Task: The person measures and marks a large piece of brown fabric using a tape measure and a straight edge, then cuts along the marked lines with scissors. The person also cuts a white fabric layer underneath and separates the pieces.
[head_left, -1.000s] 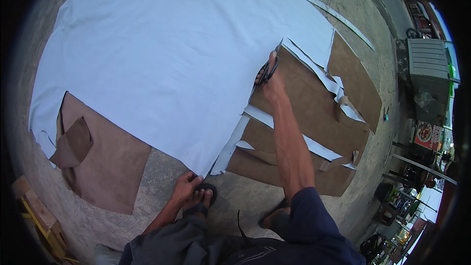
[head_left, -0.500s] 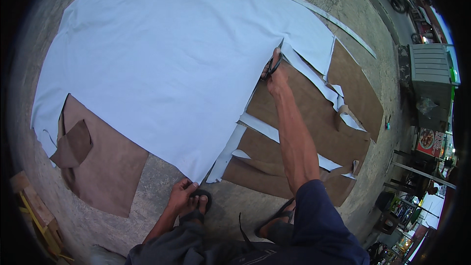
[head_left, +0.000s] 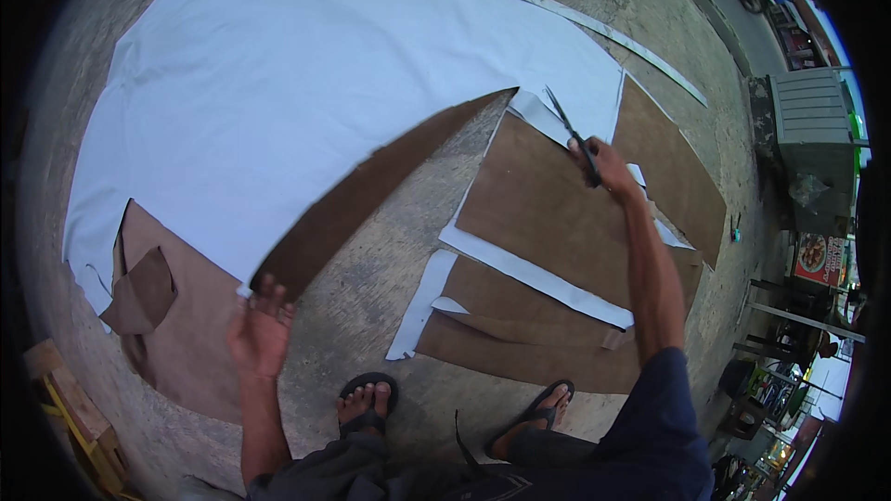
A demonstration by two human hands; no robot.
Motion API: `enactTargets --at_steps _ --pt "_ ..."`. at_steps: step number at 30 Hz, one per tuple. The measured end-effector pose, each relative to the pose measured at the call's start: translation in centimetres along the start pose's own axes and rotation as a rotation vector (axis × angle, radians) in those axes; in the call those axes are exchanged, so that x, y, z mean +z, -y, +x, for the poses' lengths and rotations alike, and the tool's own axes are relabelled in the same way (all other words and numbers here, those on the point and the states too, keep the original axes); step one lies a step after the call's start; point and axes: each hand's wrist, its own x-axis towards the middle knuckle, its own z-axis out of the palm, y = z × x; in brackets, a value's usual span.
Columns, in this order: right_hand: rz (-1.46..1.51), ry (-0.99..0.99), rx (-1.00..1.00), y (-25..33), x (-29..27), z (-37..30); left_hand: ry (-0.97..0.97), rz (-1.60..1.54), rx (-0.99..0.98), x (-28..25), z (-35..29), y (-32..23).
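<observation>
A large sheet [head_left: 306, 83], white on its upper face and brown underneath, spreads over the ground. Its near edge is turned back, baring a long strip of the brown underside [head_left: 371, 181]. My left hand [head_left: 260, 334] is at the near corner of that fold, fingers extended and apart, fingertips by the edge. In my right hand [head_left: 608, 167] is a pair of black-handled scissors [head_left: 568, 121], blades pointing away and held over the cut pieces on the right. Below the scissors lies a large brown piece [head_left: 548, 204] with white edging.
More brown pieces lie at the right [head_left: 659, 158], near right [head_left: 520, 334] and left [head_left: 190, 315]. A long pale straight strip [head_left: 613, 37] rests beyond the sheet. My sandalled feet [head_left: 367, 404] stand at the near edge. A grey cabinet [head_left: 812, 111] stands far right.
My left hand has moved left and away from me, and the sheet's near edge has folded back. My right hand has drawn the scissors out of the sheet and to the right.
</observation>
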Motion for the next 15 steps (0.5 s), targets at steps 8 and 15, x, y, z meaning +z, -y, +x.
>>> enactTargets --at_steps 8,15 --pt "-0.326 0.327 -0.075 2.8 -5.5 6.1 0.179 0.034 0.148 3.8 2.6 -4.3" --pt "-0.478 0.277 -0.183 6.1 -4.0 9.6 0.203 0.039 0.168 4.1 2.3 -4.8"
